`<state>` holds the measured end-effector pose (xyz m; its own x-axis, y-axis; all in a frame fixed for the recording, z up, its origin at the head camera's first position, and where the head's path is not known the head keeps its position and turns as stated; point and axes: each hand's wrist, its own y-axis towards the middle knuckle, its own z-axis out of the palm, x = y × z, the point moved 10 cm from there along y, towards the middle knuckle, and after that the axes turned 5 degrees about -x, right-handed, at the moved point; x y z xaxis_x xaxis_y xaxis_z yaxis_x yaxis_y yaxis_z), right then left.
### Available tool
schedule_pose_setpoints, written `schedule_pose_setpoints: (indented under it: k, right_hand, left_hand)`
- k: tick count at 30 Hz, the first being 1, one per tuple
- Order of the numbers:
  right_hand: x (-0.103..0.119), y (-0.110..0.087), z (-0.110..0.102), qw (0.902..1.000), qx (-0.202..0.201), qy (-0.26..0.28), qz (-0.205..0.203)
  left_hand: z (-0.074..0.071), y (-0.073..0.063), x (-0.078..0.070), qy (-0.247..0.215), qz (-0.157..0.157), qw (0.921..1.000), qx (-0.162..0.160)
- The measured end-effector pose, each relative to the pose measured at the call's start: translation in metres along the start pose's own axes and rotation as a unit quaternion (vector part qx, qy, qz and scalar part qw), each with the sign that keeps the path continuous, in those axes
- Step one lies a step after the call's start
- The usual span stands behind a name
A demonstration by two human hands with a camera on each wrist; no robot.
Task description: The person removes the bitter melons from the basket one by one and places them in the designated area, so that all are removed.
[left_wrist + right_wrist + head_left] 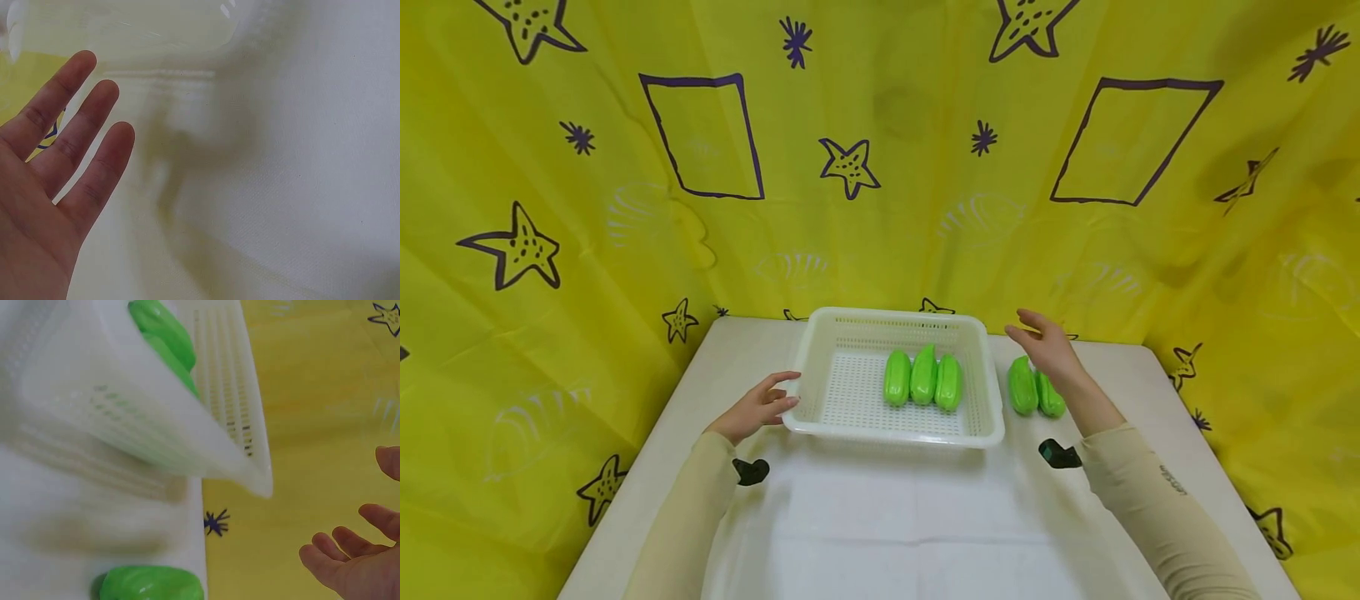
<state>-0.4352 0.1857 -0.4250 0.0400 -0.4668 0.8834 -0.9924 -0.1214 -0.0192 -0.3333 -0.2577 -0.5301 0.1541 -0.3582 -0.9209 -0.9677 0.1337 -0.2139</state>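
A white perforated plastic basket stands at the back of the table, with three glossy green, long, plump vegetable-like pieces side by side in its right half. At its left rim is my left hand, holding nothing; the left wrist view shows three of its fingers straight and spread, close beside the basket wall. My right hand hovers beyond the basket's right side, empty, fingers loosely extended. Below it, two more green pieces lie together on the table, one partly covered by the wrist in the head view.
The white-covered table is bordered at the back and sides by a yellow curtain with printed stars and frames. Dark wrist-camera mounts stick out from both sleeves.
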Motion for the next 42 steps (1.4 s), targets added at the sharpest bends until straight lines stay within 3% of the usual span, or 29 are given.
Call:
schedule_pose_setpoints:
  k: [23,42]
  right_hand:
    - [0.037,0.005,0.061,0.9978,0.063,0.001,-0.02]
    - [0.044,0.016,0.107,0.9903,0.132,0.012,-0.043]
  left_hand:
    - [-0.001,0.0,0.001,0.005,-0.004,1.0,-0.005]
    - [-0.002,0.004,0.005,0.012,-0.005,0.9999,-0.004]
